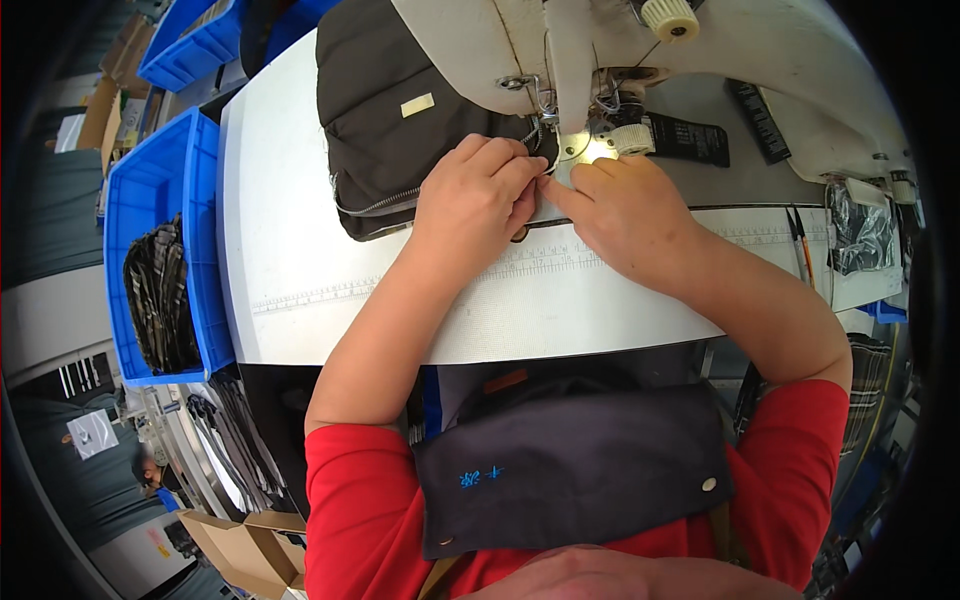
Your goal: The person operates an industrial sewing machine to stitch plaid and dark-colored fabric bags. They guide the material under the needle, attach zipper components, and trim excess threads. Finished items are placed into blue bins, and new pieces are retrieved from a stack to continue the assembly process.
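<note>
A dark brown fabric bag (375, 125) with a metal zipper and a small pale label lies flat at the left of the sewing machine (490, 45). My left hand (475, 200) rests over the bag's right edge, its fingers closed on the fabric just below the lit needle area. Close beside it, my right hand (635, 215) has its fingers curled, the index fingertip meeting the left fingertips at that edge. What the right fingers pinch is hidden. A thin whitish edge shows between the fingertips and the presser foot.
A printed ruler (340, 295) runs along the white table (270, 190). Pens (803, 245) and a clear plastic packet (862, 235) lie at right. Dark strips (690, 140) sit behind my right hand. At left, a blue bin (210, 250) holds folded plaid fabric (160, 295).
</note>
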`<state>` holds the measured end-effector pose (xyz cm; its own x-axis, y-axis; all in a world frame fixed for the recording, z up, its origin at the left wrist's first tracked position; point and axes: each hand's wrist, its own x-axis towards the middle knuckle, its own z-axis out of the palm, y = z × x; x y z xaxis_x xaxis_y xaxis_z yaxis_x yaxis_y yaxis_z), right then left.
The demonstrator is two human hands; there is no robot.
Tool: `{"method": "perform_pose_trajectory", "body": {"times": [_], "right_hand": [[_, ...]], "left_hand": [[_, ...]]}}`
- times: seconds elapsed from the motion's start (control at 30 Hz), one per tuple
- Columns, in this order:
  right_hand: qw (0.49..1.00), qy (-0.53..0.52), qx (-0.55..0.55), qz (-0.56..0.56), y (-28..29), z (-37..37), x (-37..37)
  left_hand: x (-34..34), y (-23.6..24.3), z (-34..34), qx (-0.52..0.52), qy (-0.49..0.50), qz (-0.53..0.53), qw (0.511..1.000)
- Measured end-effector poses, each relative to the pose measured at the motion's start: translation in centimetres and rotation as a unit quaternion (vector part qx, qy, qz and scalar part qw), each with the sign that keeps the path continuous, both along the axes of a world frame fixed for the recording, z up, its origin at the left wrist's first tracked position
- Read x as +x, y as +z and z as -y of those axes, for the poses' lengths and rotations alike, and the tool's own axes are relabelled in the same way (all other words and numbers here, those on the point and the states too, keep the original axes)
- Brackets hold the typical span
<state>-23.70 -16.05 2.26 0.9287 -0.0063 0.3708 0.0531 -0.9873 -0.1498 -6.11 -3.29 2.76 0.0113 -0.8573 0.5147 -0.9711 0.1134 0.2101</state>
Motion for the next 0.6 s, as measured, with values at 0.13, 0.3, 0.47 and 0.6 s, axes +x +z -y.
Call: {"method": "perform_pose_trajectory", "body": {"times": [0.13, 0.3, 0.47, 0.6], "right_hand": [[1.0, 0.005, -0.007, -0.004, -0.03, -0.04, -0.03], [1.0, 0.007, -0.004, -0.005, -0.04, -0.13, -0.06], [1.0, 0.007, -0.006, -0.014, -0.07, -0.14, -0.13], [1.0, 0.002, 0.009, -0.018, 0.03, -0.05, -0.02]], "left_hand": [[-0.19, -0.19, 0.23, 0.0, 0.006, -0.001, 1.0], [-0.3, -0.31, 0.39, 0.003, 0.017, -0.01, 1.0], [-0.3, -0.31, 0.36, 0.004, 0.013, -0.021, 1.0], [-0.25, -0.34, 0.32, 0.009, 0.008, -0.029, 1.0]]}}
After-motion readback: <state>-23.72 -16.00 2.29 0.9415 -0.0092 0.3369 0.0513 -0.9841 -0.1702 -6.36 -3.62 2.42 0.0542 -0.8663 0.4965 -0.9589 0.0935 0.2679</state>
